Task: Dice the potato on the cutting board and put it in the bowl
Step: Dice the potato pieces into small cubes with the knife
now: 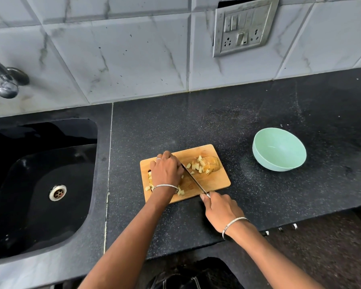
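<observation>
Knife in my right hand: fingers wrapped round the handle, forefinger out toward the blade. The handle is fully buried in the fist, so only the blade shows. It runs diagonally up-left across the cutting board, and its tip disappears under the fingers of my left hand.

Left hand is knuckles-up on the board's left half, fingers bent down and close together right against the blade. Whatever is under the palm is hidden, so I can't tell if I'm gripping potato or just pressing on it. A few pale bits poke out at the hand's left edge, and more lie by the wrist.

Right of the blade are diced pieces in a loose heap, touching an uncut potato chunk with skin on, at the board's far right corner. It's hard to make out where the heap ends and the chunk begins.

Bowl, mint green, sits on the black counter to the right of the board, well apart from it. All the potato I can see is on the board.

Sink to the left is cut off by the frame edge, as is the tap. There's a switch plate on the tiled wall. My forearms leave the frame at the bottom.
</observation>
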`<control>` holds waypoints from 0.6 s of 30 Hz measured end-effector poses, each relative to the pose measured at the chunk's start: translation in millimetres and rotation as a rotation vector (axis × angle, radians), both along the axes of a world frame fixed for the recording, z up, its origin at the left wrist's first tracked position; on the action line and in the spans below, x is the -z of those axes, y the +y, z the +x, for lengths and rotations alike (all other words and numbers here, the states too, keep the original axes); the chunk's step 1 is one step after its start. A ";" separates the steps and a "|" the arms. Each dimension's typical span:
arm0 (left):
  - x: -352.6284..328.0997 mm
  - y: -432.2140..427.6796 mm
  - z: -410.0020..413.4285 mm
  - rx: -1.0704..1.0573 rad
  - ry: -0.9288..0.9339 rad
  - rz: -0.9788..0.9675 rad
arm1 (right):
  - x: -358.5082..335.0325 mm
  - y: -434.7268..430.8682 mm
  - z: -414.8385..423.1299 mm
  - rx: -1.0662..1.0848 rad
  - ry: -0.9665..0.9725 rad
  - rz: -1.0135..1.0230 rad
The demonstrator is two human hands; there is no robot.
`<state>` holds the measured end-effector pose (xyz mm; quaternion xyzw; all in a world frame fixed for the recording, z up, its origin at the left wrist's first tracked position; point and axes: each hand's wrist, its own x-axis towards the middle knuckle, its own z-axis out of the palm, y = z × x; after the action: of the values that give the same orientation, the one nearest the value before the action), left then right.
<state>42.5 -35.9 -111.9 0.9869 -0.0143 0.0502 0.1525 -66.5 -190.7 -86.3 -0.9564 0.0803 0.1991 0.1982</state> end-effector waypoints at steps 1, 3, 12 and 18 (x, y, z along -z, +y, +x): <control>0.4 -0.2 -0.4 -0.001 0.000 -0.001 | -0.3 -0.5 0.3 -0.004 0.004 -0.004; 2.1 0.1 -1.4 -0.008 0.000 0.005 | -0.7 -1.6 -2.5 -0.007 0.011 -0.006; -7.0 12.4 1.5 0.079 0.017 0.172 | -1.6 -16.8 -10.7 0.031 0.062 0.087; -15.9 11.7 -7.5 0.047 0.005 0.031 | -5.0 -25.3 -3.0 0.086 0.021 0.198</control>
<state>35.0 -24.2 -96.0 0.9887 -0.0380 0.0439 0.1384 -69.5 -216.0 -81.3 -0.9257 0.1031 0.2073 0.2992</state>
